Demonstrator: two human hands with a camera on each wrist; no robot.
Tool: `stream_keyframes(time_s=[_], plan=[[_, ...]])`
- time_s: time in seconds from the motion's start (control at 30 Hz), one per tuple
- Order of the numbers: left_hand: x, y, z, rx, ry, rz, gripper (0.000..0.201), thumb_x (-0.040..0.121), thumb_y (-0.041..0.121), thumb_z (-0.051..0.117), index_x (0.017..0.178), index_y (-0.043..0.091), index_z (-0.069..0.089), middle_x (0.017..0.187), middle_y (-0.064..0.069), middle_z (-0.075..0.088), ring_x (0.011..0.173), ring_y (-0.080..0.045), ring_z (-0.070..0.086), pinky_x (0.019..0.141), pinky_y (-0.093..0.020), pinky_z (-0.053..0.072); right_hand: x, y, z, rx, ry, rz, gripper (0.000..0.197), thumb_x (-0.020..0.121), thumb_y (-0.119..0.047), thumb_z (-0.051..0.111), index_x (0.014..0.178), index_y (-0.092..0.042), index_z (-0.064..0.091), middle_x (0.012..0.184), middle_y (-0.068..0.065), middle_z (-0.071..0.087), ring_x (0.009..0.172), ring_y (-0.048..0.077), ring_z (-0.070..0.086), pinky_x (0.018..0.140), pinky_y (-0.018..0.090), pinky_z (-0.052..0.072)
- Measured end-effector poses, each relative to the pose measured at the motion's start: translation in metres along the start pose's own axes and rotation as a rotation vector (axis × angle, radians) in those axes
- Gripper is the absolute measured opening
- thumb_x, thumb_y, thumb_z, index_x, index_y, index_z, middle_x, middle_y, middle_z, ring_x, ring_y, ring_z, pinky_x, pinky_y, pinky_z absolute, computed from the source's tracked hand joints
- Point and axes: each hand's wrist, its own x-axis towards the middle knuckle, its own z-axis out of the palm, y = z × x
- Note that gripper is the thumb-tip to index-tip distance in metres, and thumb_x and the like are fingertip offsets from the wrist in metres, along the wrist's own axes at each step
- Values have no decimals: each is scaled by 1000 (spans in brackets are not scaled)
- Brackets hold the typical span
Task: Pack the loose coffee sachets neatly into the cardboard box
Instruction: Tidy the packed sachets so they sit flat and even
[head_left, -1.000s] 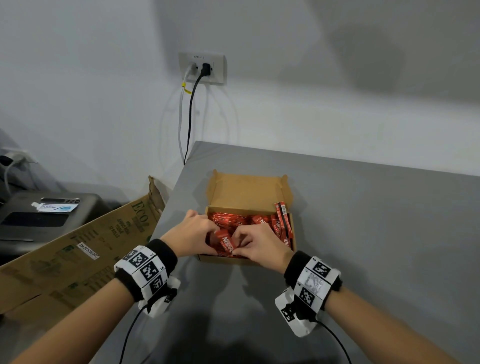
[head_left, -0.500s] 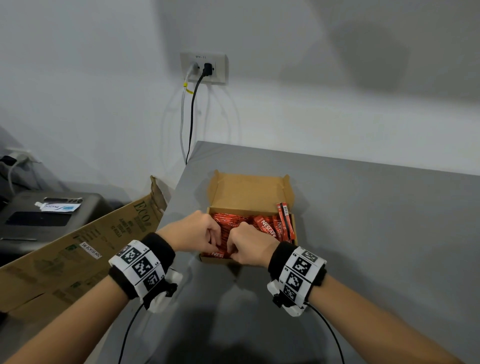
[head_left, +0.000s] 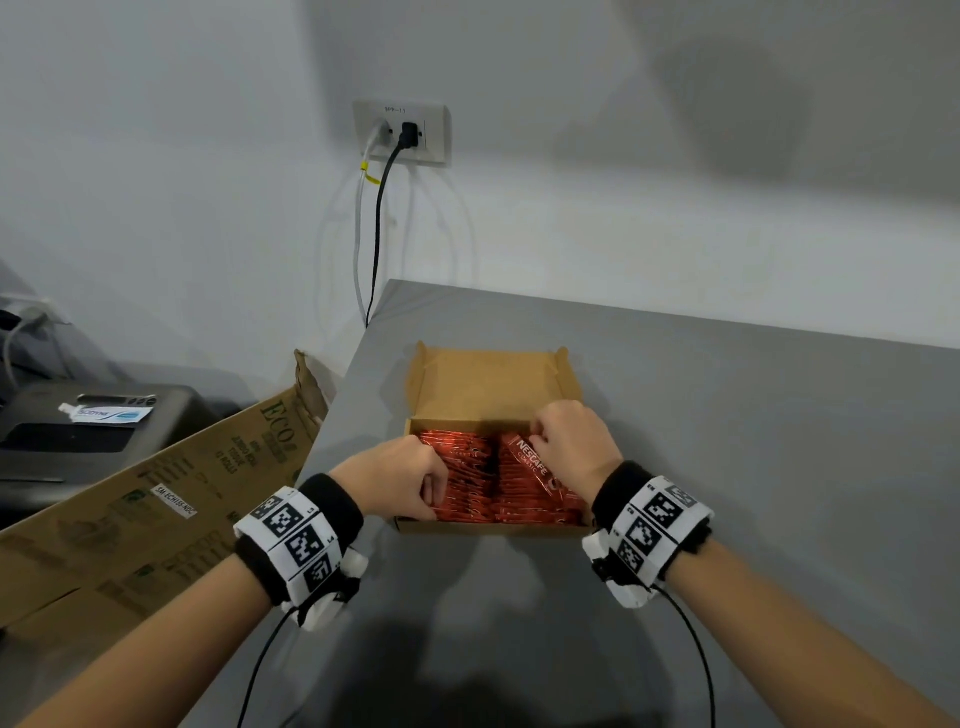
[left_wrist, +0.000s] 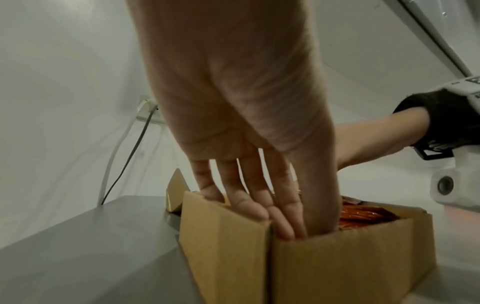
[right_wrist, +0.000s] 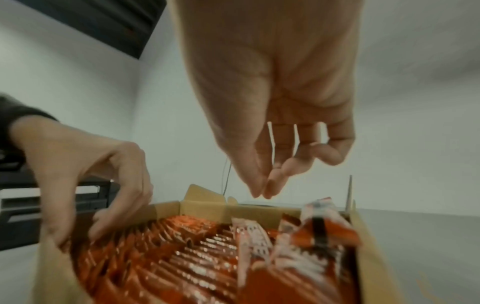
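Observation:
An open cardboard box sits on the grey table, its lid folded back. Red coffee sachets fill it in two rows. My left hand is at the box's left wall, its fingers fairly straight and tucked down inside the near left corner against the sachets. My right hand hovers over the back right of the box. In the right wrist view its thumb and forefinger meet with nothing between them, just above some sachets standing on end. That view is blurred.
A large flattened carton leans against the table's left edge. Beyond it a dark machine carries a white tube. A wall socket with two cables hangs behind. Bare table lies right of the box.
Both hands were together at the box's front, gripping a bundle of sachets. Now they are apart: the left at the left wall, the right up over the back right, holding nothing.

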Motion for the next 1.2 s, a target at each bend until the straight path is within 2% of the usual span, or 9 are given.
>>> stream_keyframes(time_s=[0.13, 0.27, 0.43, 0.6, 0.73, 0.83, 0.97, 1.13, 1.2], plan=[[6, -1, 5, 60, -9, -15, 8, 75, 17, 68, 82, 15, 70, 79, 5, 69, 66, 1, 54, 58, -3, 35, -8, -5, 4, -114, -131, 52, 25, 91, -32, 57, 90, -8, 62, 107, 8, 57, 105, 28, 53, 91, 47, 45], [6, 0, 7, 98, -3, -9, 8, 76, 15, 64, 81, 15, 70, 70, 13, 58, 68, -3, 55, 61, -9, 40, -8, -5, 9, -64, -119, 40, 18, 88, -26, 62, 98, -11, 62, 109, 6, 58, 108, 26, 51, 92, 44, 41], [3, -1, 6, 256, 68, 8, 9, 77, 27, 62, 83, 23, 68, 84, 11, 68, 82, -4, 56, 83, -23, 27, -10, -10, -1, 294, 2, -25, 15, 85, -25, 66, 82, -12, 59, 77, 0, 60, 78, 19, 59, 72, 33, 50], [0, -4, 1, 308, 51, -39, 20, 79, 44, 65, 89, 26, 65, 89, 12, 65, 85, -7, 49, 81, -27, 20, -30, -40, -1, 621, -104, -152, 10, 85, -18, 66, 84, -11, 59, 70, -4, 61, 57, 4, 61, 60, 17, 53], [-2, -8, -6, 246, 69, -75, 10, 82, 30, 61, 89, 24, 64, 86, 15, 56, 86, -7, 46, 85, -27, 21, -35, -49, 16, 605, -277, -165, 12, 86, -10, 65, 96, -6, 67, 83, 10, 70, 70, 14, 69, 71, 21, 57], [-4, -9, -9, 194, 141, -88, 9, 84, 18, 56, 84, 23, 64, 80, 14, 56, 80, -5, 48, 82, -25, 21, -32, -56, 17, 575, -282, -206, 17, 86, -14, 66, 101, -6, 69, 82, 7, 71, 68, 10, 67, 74, 20, 56], [-5, -5, -9, 178, 118, -88, 18, 81, 40, 64, 83, 22, 65, 78, 13, 57, 75, -7, 46, 85, -23, 29, -21, -61, 5, 633, -78, -221, 11, 82, -13, 70, 90, -7, 73, 84, 5, 72, 73, 4, 64, 71, 12, 52], [-4, 0, 1, 350, 99, -43, 32, 84, 53, 56, 84, 21, 62, 90, 7, 61, 85, -12, 50, 81, -23, 22, -27, -59, 16, 582, -129, -233, 10, 83, -14, 68, 92, -9, 70, 89, 4, 72, 79, 4, 63, 72, 8, 49], [-2, -2, 5, 384, 99, -43, 31, 86, 51, 53, 90, 21, 62, 97, 6, 61, 92, -12, 50, 80, -23, 20, -30, -56, 21, 615, -136, -192, 8, 84, -13, 67, 91, -9, 68, 86, 5, 70, 75, 6, 64, 74, 15, 53]])
